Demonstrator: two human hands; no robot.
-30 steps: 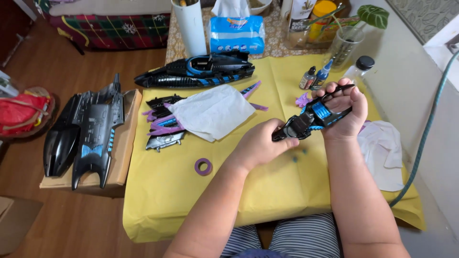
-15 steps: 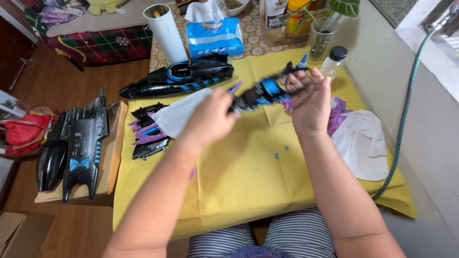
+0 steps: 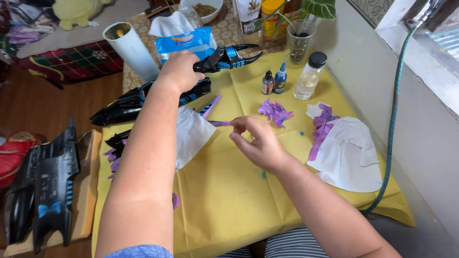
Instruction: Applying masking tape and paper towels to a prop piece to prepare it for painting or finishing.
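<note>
My left hand is raised over the far side of the yellow-covered table and grips a black and blue clawed model part by its rear end. Lower down, at the table's middle, my right hand pinches the end of a thin purple tape strip with thumb and forefinger. The strip lies beside a white tissue sheet. Just under my left forearm rests a long black and blue model piece.
Purple tape scraps, two small dropper bottles and a clear bottle stand far right. A white cloth lies right, a green hose beside it. A black model hull sits on a box left.
My right hand let go of the model part and dropped to the purple strip. My left hand alone carried the part up and away toward the tissue pack.
</note>
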